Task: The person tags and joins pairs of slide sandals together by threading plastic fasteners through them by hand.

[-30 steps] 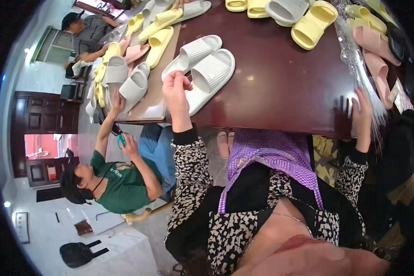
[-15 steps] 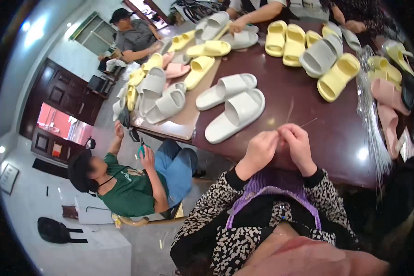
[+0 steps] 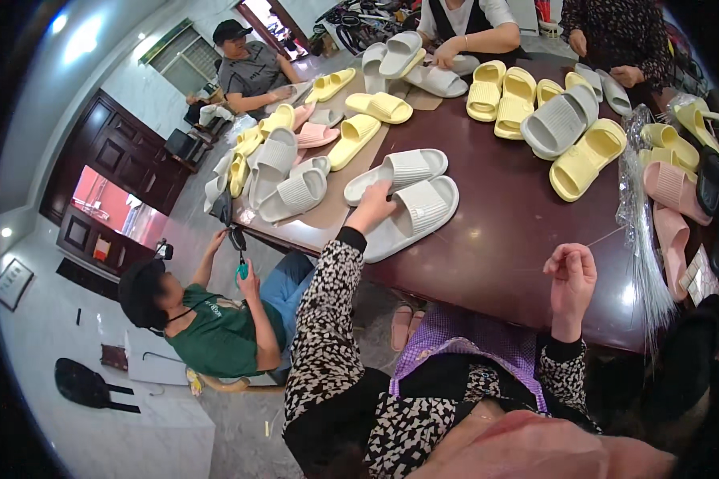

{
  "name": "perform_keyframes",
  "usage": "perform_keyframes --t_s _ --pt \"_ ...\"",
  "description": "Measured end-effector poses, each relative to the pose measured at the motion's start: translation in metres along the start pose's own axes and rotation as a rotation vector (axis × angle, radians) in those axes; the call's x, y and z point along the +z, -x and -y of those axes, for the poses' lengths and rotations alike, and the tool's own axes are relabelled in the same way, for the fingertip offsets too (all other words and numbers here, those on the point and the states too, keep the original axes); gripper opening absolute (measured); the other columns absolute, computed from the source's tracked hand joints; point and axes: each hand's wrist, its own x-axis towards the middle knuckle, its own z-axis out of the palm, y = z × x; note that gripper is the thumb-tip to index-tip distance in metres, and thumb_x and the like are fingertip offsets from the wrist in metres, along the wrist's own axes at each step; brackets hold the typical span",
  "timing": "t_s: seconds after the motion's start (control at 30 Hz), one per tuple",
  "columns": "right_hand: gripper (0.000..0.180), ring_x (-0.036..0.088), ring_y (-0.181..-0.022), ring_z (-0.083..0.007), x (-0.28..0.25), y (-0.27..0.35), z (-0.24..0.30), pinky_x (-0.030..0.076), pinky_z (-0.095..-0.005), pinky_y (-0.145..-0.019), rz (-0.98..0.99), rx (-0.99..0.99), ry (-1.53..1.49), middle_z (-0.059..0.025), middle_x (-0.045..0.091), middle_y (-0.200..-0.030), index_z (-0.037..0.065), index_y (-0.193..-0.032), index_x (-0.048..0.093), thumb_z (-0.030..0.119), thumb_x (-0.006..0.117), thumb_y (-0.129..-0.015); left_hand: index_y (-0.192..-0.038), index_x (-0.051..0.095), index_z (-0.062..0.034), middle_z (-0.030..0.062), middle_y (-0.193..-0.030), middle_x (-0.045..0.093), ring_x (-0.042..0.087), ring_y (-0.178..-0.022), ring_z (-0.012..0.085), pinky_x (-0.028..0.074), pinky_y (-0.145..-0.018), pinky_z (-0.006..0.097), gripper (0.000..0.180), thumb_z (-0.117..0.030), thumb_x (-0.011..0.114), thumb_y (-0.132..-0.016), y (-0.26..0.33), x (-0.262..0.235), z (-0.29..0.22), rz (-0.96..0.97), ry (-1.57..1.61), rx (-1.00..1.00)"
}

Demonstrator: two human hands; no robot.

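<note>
A pair of light-grey slide slippers (image 3: pixel 423 217) lies on the dark red table in front of me, side by side. My left hand (image 3: pixel 378 205) reaches over the nearer one, its fingers closed at the strap's inner edge between the two. Exactly how the fingertips grip is partly hidden. Off to the right, above the table's near edge, I hold my right hand (image 3: pixel 571 275) raised with fingers pinched together. A thin pale strand (image 3: pixel 607 237) sticks out from that pinch toward the right.
A bundle of long clear strands (image 3: pixel 653 275) hangs at the table's right edge, beside pink slippers (image 3: pixel 669 231). Yellow slippers (image 3: pixel 587 160) and grey ones stand at the far side. More slippers cover the left part. A person in green (image 3: pixel 228 327) sits left with green-handled scissors (image 3: pixel 242 273); others work beyond.
My hands were together over the table's front with the strand between them. Now the left has moved left to the grey slippers, while the right has gone right with the strand.
</note>
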Motion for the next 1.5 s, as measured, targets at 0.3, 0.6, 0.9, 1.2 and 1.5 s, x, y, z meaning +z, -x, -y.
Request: perform_keyframes --t_s 0.3,0.6,0.9,1.2,1.5 --pt "0.017 0.05 -0.063 -0.013 -0.028 0.013 0.007 0.046 -0.0268 -0.059 -0.084 0.05 0.033 -0.0067 0.056 -0.078 0.001 -0.097 0.058 0.017 0.052 -0.096 -0.092 0.064 0.0014 0.0249 -0.092 0.064 0.062 -0.09 0.0387 0.049 -0.077 0.043 0.029 -0.022 0.064 -0.076 -0.01 -0.004 -0.094 0.142 0.254 0.028" --pt "0.018 0.046 -0.061 -0.0119 -0.016 0.005 0.042 0.043 -0.027 -0.057 -0.02 -0.069 0.023 -0.0046 0.051 -0.075 0.002 -0.098 0.058 0.019 0.053 -0.095 -0.086 0.062 0.0085 0.0269 -0.086 0.064 0.063 -0.085 0.0386 0.048 -0.075 0.044 0.049 -0.037 0.071 -0.072 0.008 0.045 -0.219 0.255 0.409 0.045" --pt "0.019 0.048 -0.063 -0.0142 -0.021 -0.001 0.07 0.045 -0.0288 -0.059 -0.018 -0.283 0.102 -0.0072 0.054 -0.076 -0.001 -0.099 0.058 0.017 0.052 -0.096 -0.09 0.061 0.0072 0.0201 -0.083 0.065 0.064 -0.068 0.0283 0.05 -0.062 0.038 0.036 -0.027 0.067 -0.081 0.032 0.014 -0.259 0.192 0.717 0.197" --pt "0.021 0.047 -0.064 -0.0133 0.0 -0.008 0.044 0.042 -0.0288 -0.059 0.008 -0.213 0.131 -0.0051 0.052 -0.075 -0.001 -0.103 0.06 0.018 0.053 -0.096 -0.108 0.059 0.0016 0.0047 -0.079 0.066 0.055 -0.057 0.0055 0.043 -0.048 0.019 0.021 -0.011 0.054 -0.092 0.09 -0.051 -0.293 0.906 1.65 -0.027" --pt "0.015 0.05 -0.057 -0.0105 0.003 -0.011 0.035 0.04 -0.0208 -0.053 -0.087 -0.022 0.492 -0.0051 0.056 -0.07 -0.003 -0.098 0.062 0.005 0.051 -0.093 -0.09 0.063 0.0013 0.0144 -0.08 0.064 0.064 -0.072 0.0275 0.051 -0.065 0.035 0.009 -0.002 0.062 -0.082 0.113 -0.055 -0.253 0.026 0.77 0.53"
